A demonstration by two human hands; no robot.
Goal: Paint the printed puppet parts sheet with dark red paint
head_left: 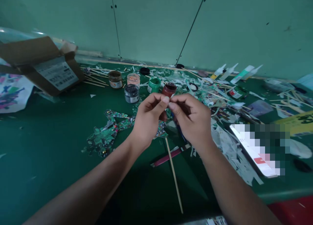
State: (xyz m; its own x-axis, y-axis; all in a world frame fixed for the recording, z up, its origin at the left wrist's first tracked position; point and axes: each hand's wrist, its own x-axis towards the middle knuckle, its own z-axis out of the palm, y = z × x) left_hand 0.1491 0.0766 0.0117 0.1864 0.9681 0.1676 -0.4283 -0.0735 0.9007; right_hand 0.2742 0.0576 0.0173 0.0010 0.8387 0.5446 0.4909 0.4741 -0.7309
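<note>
Thumb and finger of my left hand (148,122) are pinched, with the tips meeting those of my right hand (195,120), also pinched. Whatever lies between the fingertips is too small or hidden to name. Beneath and left of my hands lies a flat, dark green patterned cutout figure (100,138) with small beads on it; my left hand covers part of it. A thin wooden stick (174,172) runs from the figure toward me and crosses a pink strip-like tool (166,158). Right behind my fingertips stands an open dark red jar (168,88).
Brown (115,80), orange (133,78), black (131,94) and green (154,85) jars stand behind my hands. An opened cardboard box (53,68) is at the left. Glue bottles (242,74), paper scraps (226,150) and a partly pixelated phone (254,153) lie at the right.
</note>
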